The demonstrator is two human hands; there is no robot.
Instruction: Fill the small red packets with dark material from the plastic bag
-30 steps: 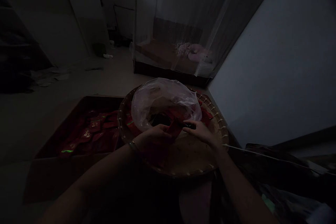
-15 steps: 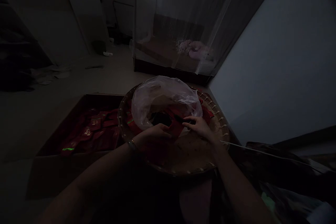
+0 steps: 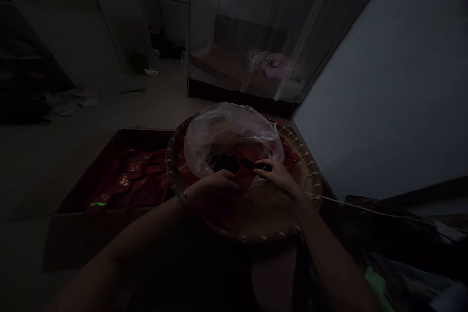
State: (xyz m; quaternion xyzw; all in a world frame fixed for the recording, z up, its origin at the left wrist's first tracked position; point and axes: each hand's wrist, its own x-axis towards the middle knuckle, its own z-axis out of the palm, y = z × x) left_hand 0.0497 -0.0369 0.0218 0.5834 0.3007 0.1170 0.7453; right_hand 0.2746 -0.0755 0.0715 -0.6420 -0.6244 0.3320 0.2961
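A round woven bamboo tray (image 3: 270, 222) stands in front of me in dim light. An open clear plastic bag (image 3: 204, 131) lies on it, with dark stuff (image 3: 224, 162) inside its mouth. My left hand (image 3: 214, 183), a bracelet at its wrist, is closed on the edge of a red packet (image 3: 244, 178) by the bag's opening. Above that packet, my right hand (image 3: 276, 174) pinches a small dark piece (image 3: 249, 164) between thumb and fingers; its kind is too dark to make out. More red packets (image 3: 290, 156) lie beside and under the bag.
Left of the tray, an open cardboard box (image 3: 91, 234) holds several red packets (image 3: 135, 168) with gold print. A thin white cord (image 3: 351, 202) runs right from the tray. Behind stands a bed under a mosquito net (image 3: 234, 68); a pale wall (image 3: 383, 83) rises at right.
The view has shifted slightly. Both hands keep nearly the same places at the bag's mouth; the dark piece at my right fingertips sits a little further left over the red packet.
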